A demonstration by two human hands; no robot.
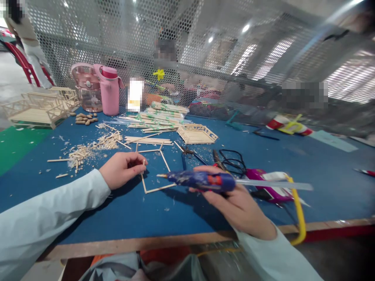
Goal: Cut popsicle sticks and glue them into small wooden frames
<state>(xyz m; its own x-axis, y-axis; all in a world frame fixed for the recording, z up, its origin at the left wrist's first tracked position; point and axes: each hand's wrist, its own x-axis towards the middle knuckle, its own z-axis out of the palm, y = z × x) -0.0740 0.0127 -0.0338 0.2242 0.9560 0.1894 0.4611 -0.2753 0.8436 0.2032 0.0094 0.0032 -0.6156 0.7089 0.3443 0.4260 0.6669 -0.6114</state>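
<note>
My left hand (124, 169) is closed, thumb and fingers pinching a short wooden stick (143, 164) upright at the left side of a flat stick frame (159, 189). That frame, made of thin wooden sticks with short uprights at its far corners, lies on the blue table. My right hand (231, 205) is wrapped round a blue hot glue gun (202, 181). Its nozzle points left, above the frame's right part and apart from my left hand. A clear glue stick (275, 184) juts from the gun's back end.
Pliers (193, 154) and a black cable (234, 162) lie beyond my right hand, near a purple-and-white object (271, 185). Stick scraps (84, 152) are scattered at left. Bundled sticks (161, 115), a small stick tray (197, 134) and a pink bottle (110, 93) stand farther back, before a perforated metal screen (125, 35).
</note>
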